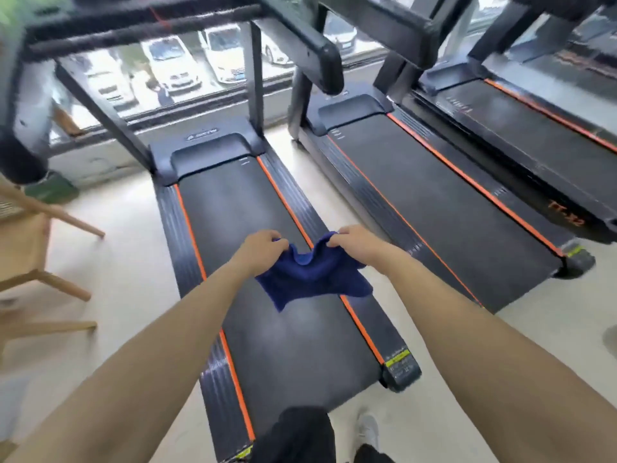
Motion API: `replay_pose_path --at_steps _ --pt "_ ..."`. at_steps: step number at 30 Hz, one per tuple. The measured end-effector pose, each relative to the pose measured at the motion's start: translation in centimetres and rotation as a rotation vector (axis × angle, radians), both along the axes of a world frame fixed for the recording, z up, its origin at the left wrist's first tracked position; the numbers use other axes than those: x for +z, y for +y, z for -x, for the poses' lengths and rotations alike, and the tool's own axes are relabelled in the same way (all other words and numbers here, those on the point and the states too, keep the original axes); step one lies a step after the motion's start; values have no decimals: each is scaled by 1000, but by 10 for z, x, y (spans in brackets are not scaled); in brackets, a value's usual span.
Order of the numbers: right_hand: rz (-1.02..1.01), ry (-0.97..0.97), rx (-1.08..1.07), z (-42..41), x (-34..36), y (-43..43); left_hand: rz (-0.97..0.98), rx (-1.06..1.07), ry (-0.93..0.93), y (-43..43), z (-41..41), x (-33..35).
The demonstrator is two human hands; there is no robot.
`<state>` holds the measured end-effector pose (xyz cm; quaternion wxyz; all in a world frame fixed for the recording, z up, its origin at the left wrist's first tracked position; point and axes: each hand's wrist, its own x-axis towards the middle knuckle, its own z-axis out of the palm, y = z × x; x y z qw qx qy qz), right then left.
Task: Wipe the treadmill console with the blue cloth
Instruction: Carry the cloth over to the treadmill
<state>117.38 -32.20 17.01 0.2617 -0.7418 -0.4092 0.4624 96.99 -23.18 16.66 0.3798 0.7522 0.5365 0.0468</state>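
Note:
A dark blue cloth (314,274) hangs between both hands over the black treadmill belt (233,212). My left hand (260,247) pinches its upper left corner. My right hand (355,242) pinches the upper right corner. The cloth sags in the middle and its lower edge hangs free. The treadmill's black handrail and console frame (310,38) cross the top of the view, blurred; the console face itself is not visible.
A second treadmill (434,202) stands to the right, and a third (547,135) beyond it. A wooden chair (36,248) sits at the left on the pale floor. A window (173,68) ahead looks onto parked cars. My legs and shoe (367,429) show at the bottom.

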Motion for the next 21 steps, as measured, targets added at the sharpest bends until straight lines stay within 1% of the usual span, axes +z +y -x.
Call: replay_pose_path --at_steps 4,8,11,14,18,19,21 --pt "-53 -142 327 -8 32 77 -135 183 53 41 18 45" --pt "-131 -248 480 -13 51 154 -206 348 41 92 37 76" --pt "-194 -284 512 -11 56 214 -255 400 15 134 47 83" --pt "-231 -188 500 -3 64 277 -268 427 -15 183 56 89" --pt "-260 -58 500 10 87 368 -161 435 -157 259 69 110" --pt "-278 -47 498 12 95 384 -131 429 -176 273 72 116" --pt "-266 -45 478 20 124 428 -73 437 -149 315 85 141"
